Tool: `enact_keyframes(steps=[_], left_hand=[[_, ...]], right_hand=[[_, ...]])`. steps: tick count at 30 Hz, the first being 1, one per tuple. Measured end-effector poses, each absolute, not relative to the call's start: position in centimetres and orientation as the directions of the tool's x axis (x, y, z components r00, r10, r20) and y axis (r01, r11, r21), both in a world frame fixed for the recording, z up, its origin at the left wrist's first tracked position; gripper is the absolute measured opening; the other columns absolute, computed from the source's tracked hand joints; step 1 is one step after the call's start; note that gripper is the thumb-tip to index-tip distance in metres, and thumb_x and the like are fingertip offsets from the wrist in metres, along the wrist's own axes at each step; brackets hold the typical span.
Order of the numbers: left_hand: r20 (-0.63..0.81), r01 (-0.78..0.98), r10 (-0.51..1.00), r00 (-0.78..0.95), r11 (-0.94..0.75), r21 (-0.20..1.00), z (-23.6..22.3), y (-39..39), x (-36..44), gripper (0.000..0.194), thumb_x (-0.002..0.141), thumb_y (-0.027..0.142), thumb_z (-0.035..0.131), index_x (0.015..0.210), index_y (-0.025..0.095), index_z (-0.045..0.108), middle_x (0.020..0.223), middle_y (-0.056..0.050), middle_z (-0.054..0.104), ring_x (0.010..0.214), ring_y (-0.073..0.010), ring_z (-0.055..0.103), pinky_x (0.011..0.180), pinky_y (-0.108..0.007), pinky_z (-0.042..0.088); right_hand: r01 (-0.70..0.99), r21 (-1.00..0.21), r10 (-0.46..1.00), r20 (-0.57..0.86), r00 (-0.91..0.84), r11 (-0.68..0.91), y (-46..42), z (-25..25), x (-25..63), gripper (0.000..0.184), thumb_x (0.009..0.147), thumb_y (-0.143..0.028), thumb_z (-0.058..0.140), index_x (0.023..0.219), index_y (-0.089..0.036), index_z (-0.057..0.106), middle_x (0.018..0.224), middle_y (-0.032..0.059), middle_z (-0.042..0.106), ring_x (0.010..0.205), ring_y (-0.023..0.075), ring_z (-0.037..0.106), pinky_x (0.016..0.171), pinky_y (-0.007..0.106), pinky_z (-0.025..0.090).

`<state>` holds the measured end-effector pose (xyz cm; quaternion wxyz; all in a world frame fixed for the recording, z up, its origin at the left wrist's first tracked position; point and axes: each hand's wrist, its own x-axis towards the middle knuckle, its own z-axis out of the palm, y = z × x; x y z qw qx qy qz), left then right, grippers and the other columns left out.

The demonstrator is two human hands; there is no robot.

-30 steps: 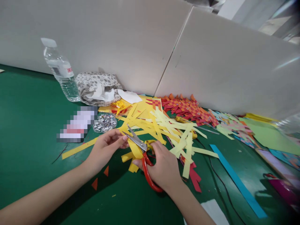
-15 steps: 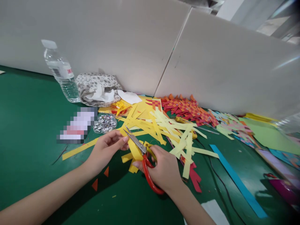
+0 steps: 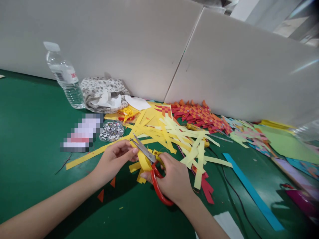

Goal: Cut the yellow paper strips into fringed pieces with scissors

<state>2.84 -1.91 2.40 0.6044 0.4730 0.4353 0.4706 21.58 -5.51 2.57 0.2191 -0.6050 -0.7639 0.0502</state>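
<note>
My right hand (image 3: 174, 177) is closed round the red and yellow handles of a pair of scissors (image 3: 144, 149), whose blades stand slightly apart and point up and left. My left hand (image 3: 119, 157) pinches a yellow paper strip (image 3: 144, 162) near the scissor tips. The strip bends down past the blades to my right thumb, which lies against its lower part. More yellow strips (image 3: 135, 167) lie on the table below and behind the hands. Two small orange paper triangles (image 3: 100, 196) rest near my left forearm.
Behind the hands spread pale yellow strips (image 3: 199, 159) and woven red-orange paper fish (image 3: 199, 116). A packet of googly eyes (image 3: 111, 130), a water bottle (image 3: 66, 79) and a patterned cloth bag (image 3: 104, 88) stand left. At right lie a blue strip (image 3: 253, 191) and a dark cable (image 3: 234, 189).
The scissor blades have parted a little more, and their tips have shifted slightly left. Both hands stay almost in place, with the yellow strip still held.
</note>
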Motion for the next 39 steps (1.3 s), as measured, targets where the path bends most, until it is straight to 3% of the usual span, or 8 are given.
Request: enact_keyframes(steps=[8,24,33,39], left_hand=[[-0.102,-0.147,0.979,0.175,0.128,0.981,2.26,-1.97,2.89,0.026,0.065,0.038,0.075,0.073,0.019,0.059,0.062,0.003,0.066,0.059,-0.0135,0.065,0.064,-0.025,0.056],[-0.101,-0.164,0.951,0.293,0.154,0.974,2.35,-2.08,3.06,0.021,0.067,0.033,0.075,0.071,0.018,0.061,0.063,0.002,0.066,0.060,-0.0130,0.064,0.064,-0.025,0.055],[-0.171,-0.195,0.958,0.231,0.218,0.956,2.40,-1.90,3.26,0.027,0.063,0.034,0.078,0.070,0.017,0.058,0.059,0.005,0.064,0.056,-0.0096,0.063,0.060,-0.019,0.052],[-0.079,-0.236,0.990,0.119,0.105,0.966,2.13,-1.68,2.83,0.025,0.067,0.035,0.076,0.073,0.016,0.061,0.064,0.003,0.067,0.058,-0.0089,0.063,0.060,-0.017,0.052]], right_hand=[[0.899,-0.344,0.938,0.303,-0.169,0.273,-5.60,2.24,21.77,0.049,0.071,-0.064,0.057,0.058,-0.021,0.039,0.052,-0.0045,0.044,0.044,0.0084,0.037,0.044,0.023,0.024],[0.880,-0.402,0.956,0.241,-0.165,0.253,-5.68,2.66,21.57,0.045,0.071,-0.057,0.060,0.059,-0.021,0.035,0.054,-0.0053,0.042,0.046,0.0090,0.035,0.047,0.022,0.024],[0.902,-0.388,0.958,0.273,-0.084,0.189,-5.43,2.37,21.76,0.036,0.072,-0.054,0.059,0.078,-0.021,0.046,0.070,-0.0011,0.053,0.057,0.0140,0.048,0.051,0.024,0.033],[0.920,-0.311,0.949,0.278,-0.151,0.237,-5.57,2.38,21.58,0.043,0.069,-0.060,0.060,0.083,-0.019,0.050,0.076,0.0028,0.056,0.067,0.0195,0.056,0.054,0.027,0.035]])
